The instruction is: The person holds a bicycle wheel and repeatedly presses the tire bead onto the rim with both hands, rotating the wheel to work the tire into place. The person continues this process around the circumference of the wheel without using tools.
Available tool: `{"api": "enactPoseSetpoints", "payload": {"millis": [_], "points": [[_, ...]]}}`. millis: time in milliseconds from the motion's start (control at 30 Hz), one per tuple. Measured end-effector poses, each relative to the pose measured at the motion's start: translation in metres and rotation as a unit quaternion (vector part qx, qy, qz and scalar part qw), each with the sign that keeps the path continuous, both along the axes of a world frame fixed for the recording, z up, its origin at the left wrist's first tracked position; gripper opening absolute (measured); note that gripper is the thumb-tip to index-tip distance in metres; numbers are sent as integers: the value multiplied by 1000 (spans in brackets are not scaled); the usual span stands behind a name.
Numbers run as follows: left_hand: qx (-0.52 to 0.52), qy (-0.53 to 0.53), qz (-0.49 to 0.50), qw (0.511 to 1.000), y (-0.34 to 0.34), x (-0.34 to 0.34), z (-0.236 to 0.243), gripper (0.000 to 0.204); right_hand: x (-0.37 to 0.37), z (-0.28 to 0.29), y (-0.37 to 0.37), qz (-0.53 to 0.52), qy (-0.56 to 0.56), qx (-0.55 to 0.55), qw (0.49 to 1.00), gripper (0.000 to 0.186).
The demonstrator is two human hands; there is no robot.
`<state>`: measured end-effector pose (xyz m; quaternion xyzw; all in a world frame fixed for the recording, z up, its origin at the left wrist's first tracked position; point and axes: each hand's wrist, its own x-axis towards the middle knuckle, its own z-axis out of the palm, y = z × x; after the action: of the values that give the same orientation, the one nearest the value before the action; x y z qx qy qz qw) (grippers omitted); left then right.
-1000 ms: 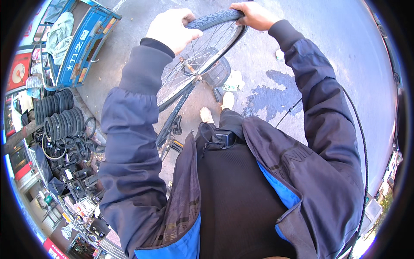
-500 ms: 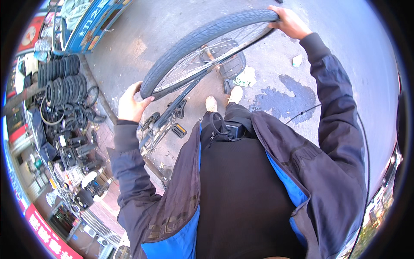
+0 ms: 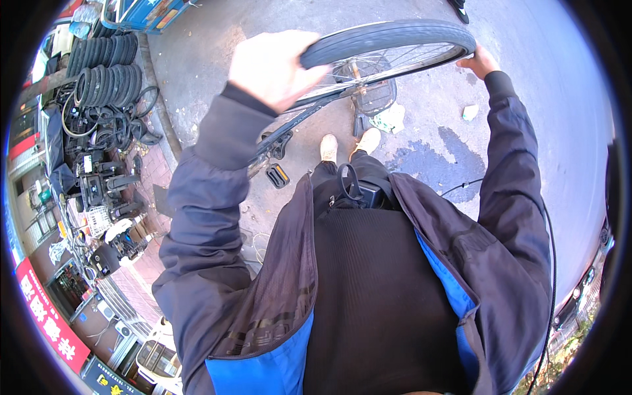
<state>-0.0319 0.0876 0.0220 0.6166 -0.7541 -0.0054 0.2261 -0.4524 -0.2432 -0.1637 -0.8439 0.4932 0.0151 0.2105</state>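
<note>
My left hand (image 3: 276,69), slightly blurred, grips the near-left part of a black bicycle tyre (image 3: 388,34) on a spoked wheel. My right hand (image 3: 478,60) holds the same tyre at its right end. The wheel is raised and tilted, its hub joined to a dark bicycle frame (image 3: 299,118) running down-left. Below the hub is a dark rounded part (image 3: 374,92) I cannot make out. A pedal (image 3: 277,175) shows beside my left sleeve. My feet (image 3: 329,149) stand on the pavement beyond my open jacket.
At left are stacked tyres (image 3: 105,85), a jumble of bike parts (image 3: 105,191) and a red shop sign (image 3: 49,316). A blue cart (image 3: 145,13) is at top left. Near a wet patch (image 3: 434,158) lies crumpled litter (image 3: 388,118). A black cable (image 3: 552,276) runs down the right side.
The tyre and my right hand have moved right. My left hand went down-left along the tyre, then came back up to the right. The surroundings have shifted upward in the view.
</note>
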Motion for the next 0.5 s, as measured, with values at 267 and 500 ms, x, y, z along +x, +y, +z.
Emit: {"api": "enactPoseSetpoints", "payload": {"millis": [267,500], "points": [[69,18,-26,997,-86,-82,5,48,55,139,77,213,-131,-142,958,43],[85,245,19,966,12,9,9,78,9,61,20,118,-76,-42,989,39]]}}
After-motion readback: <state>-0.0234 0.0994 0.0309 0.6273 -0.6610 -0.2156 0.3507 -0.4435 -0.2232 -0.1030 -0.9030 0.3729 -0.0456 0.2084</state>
